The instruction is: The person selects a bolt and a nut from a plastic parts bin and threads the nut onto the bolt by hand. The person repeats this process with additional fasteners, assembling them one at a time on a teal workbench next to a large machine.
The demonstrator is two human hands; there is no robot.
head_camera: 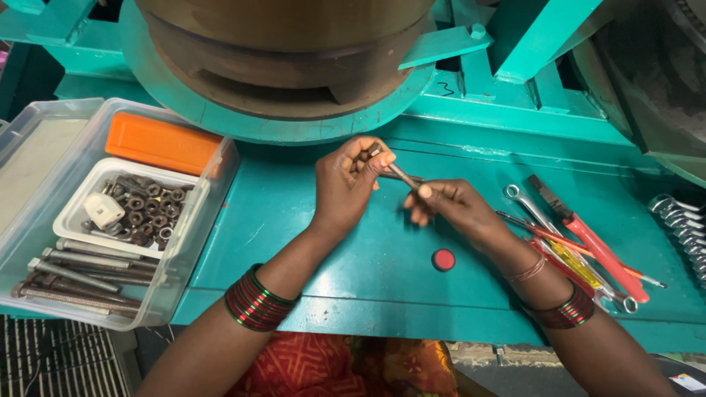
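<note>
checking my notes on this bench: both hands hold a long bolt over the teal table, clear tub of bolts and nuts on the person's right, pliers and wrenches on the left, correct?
Not quite: the sides are swapped. In the head view the clear tub of bolts and nuts sits on the person's left, and the pliers and wrenches lie on the right. The rest holds: the left hand and right hand hold a long bolt over the teal table.

We are in a machine workshop.
We see a heavy teal machine with a big rusty drum, a clear plastic box of long bolts and a white tray of nuts, and spanners, pliers and screwdrivers spread on its painted metal ledge.
</note>
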